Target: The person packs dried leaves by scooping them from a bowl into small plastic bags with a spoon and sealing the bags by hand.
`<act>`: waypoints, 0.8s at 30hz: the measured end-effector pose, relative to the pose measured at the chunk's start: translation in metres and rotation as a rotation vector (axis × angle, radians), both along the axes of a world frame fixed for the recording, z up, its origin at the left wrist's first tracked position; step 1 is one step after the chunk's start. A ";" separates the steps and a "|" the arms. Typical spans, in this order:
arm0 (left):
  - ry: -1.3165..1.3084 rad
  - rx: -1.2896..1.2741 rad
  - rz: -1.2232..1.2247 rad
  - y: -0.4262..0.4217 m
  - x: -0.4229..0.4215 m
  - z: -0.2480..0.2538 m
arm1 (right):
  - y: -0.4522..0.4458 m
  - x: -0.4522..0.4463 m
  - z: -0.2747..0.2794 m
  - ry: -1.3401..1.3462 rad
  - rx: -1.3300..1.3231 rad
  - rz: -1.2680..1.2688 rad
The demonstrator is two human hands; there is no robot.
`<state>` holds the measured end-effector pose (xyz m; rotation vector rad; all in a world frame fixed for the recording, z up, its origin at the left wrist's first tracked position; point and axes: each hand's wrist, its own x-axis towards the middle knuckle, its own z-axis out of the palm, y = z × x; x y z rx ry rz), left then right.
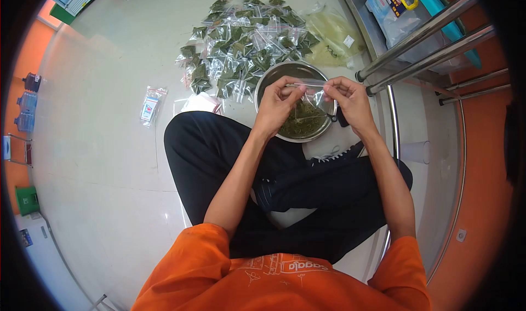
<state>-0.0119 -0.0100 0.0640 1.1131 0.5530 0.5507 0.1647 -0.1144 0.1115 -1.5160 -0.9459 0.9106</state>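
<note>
A small clear zip bag [313, 98] is stretched between my two hands, above a steel bowl [259, 90]. My left hand [279, 103] pinches one top corner of the bag, and my right hand [350, 100] pinches the other. Green shredded leaves [301, 126] lie in the bowl, partly hidden by the bag and my hands. Beyond the bowl spreads a pile of clear zip bags [246, 45] filled with dark green contents.
A large yellowish plastic bag [334, 37] lies right of the pile. A packet of bags [152, 107] rests on the floor at left, and white packets [201, 103] sit near my knee. Metal rails [422, 37] stand close on the right.
</note>
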 end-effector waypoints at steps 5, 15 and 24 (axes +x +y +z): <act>-0.082 0.051 0.054 -0.003 0.002 0.001 | 0.000 -0.002 -0.001 -0.021 0.004 0.028; -0.085 0.041 0.115 -0.004 0.003 0.004 | 0.001 -0.006 0.002 0.028 0.005 0.079; 0.033 0.277 0.083 -0.001 -0.002 0.004 | 0.000 -0.016 0.001 -0.061 0.012 0.111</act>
